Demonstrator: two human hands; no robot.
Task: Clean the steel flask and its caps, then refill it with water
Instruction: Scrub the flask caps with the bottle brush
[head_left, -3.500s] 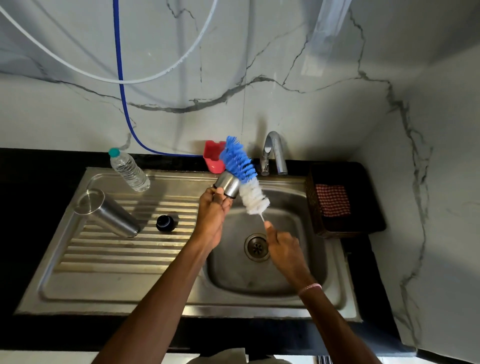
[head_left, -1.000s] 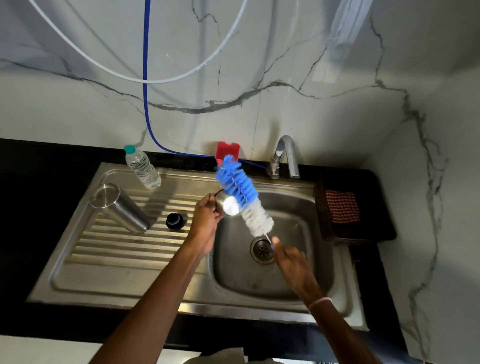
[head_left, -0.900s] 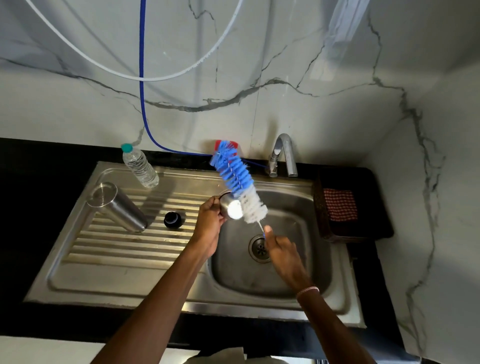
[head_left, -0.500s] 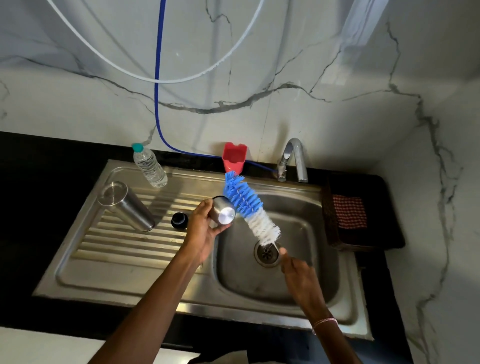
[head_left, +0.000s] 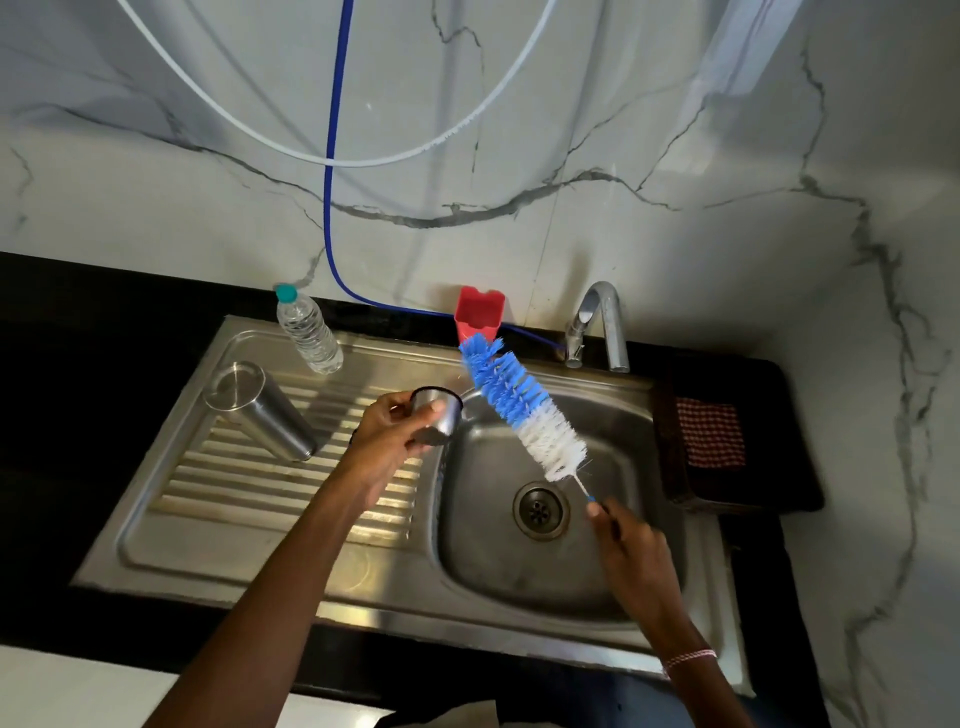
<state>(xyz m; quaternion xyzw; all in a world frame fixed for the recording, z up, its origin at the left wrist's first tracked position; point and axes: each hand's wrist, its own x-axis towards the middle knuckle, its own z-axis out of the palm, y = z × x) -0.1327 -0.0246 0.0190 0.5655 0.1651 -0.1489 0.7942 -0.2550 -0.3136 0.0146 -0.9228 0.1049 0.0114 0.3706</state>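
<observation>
Two hands work over the sink (head_left: 171, 525): left hand (head_left: 387, 441) closes its grip round the steel cap (head_left: 438, 417) at the basin's left edge, right hand (head_left: 631, 540) pinches the bottle brush (head_left: 522, 405) handle, cap-scrubbing seemingly underway, bristles entering next, flask (head_left: 260, 410) waiting on the drainboard.

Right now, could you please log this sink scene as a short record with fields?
left hand: holds steel cap, open end up
right hand: holds bottle brush by its handle, bristles outside the cap
steel flask: upside down on drainboard, apart from both hands
plastic bottle: upright, capped, behind the flask
tap: no water visible
basin: no standing water visible
</observation>
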